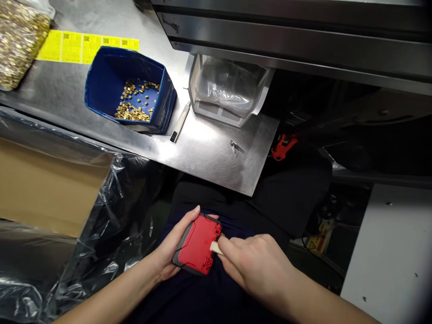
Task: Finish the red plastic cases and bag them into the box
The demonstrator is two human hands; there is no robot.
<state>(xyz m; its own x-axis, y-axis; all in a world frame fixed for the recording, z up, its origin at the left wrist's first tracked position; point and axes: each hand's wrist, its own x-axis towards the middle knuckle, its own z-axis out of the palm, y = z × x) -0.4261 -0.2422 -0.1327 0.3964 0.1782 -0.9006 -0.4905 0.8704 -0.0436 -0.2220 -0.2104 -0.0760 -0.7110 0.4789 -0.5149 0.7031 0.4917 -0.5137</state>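
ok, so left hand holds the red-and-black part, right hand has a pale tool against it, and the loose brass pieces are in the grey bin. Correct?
Wrong bin: the head view shows the loose brass pieces in the blue bin. Left hand, red-and-black part, right hand and pale tool are as you say.

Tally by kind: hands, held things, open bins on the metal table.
Hands: 2 (left hand, right hand)
Held things: 2 (red-and-black case, pale piece)
Open bins: 2 (blue bin, grey bin)
Total: 6
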